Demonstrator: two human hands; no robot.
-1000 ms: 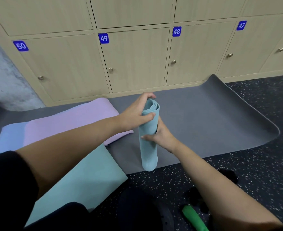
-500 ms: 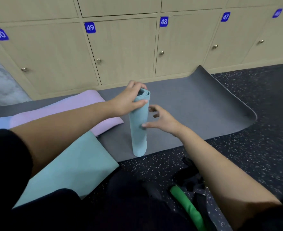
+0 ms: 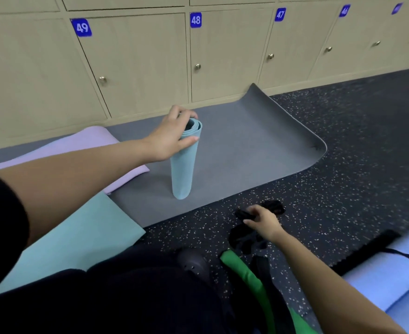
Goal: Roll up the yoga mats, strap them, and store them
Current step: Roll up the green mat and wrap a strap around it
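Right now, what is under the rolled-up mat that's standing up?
The rolled mat stands on a flat gray mat, held at the top by the left hand. Whatever lies beneath the gray mat there is covered.

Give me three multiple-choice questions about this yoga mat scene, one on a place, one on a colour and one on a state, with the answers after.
1. Where does the rolled teal yoga mat stand?
A) on the flat grey mat
B) on the bare speckled floor
C) inside a locker

2. What colour is the fabric strap that the right hand grips?
A) green
B) black
C) lilac

3. How is the rolled teal yoga mat placed?
A) lying on its side
B) unrolled
C) upright, its top gripped by the left hand

Answers:
1 A, its lower end sits on the grey surface.
2 B, dark fabric shows in that hand.
3 C, it stands on end under the curled hand.
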